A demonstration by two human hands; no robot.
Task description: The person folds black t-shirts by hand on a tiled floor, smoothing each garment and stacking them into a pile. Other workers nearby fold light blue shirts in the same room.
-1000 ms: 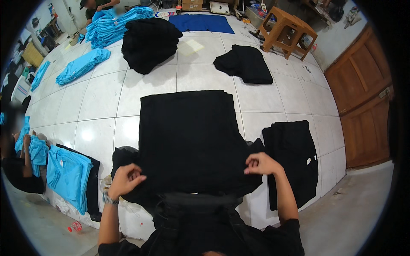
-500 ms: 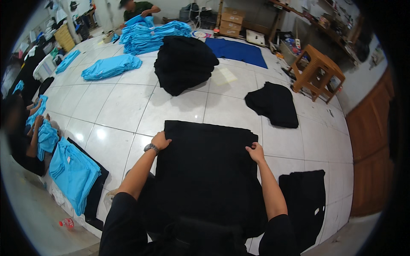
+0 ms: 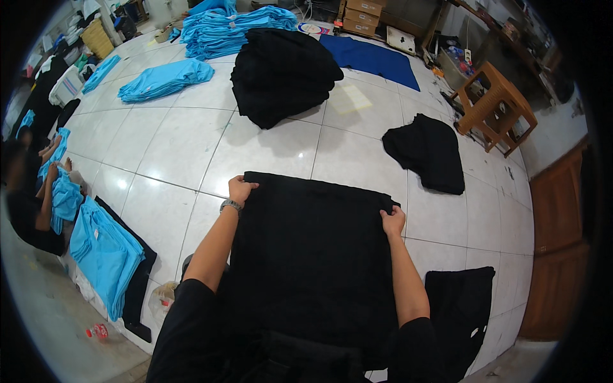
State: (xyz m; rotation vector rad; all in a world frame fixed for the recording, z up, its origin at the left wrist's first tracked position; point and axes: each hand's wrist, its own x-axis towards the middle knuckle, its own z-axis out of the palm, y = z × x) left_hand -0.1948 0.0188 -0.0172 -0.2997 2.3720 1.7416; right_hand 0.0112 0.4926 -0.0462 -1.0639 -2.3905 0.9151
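A black folded piece of cloth (image 3: 313,255), probably a garment, lies spread before me over my lap and the floor. My left hand (image 3: 241,190), with a watch on the wrist, pinches its far left corner, thumb on top. At the far right corner, my right hand (image 3: 393,220) has its fingers closed on the edge, where several layers show. The near part of the cloth merges with my dark clothing, so its lower end is hard to make out.
Beyond the cloth stands a big black cloth pile (image 3: 281,73). A smaller black stack (image 3: 428,153) lies to the right, another black piece (image 3: 460,313) nearer me. Light blue garments (image 3: 105,255) lie left, beside a seated person (image 3: 29,210). Brown stools (image 3: 495,108) stand far right.
Both hands have shifted slightly toward the far corners of the cloth, and the right fingers now close on the corner. The whole view has tilted a little; the far person has mostly left it.
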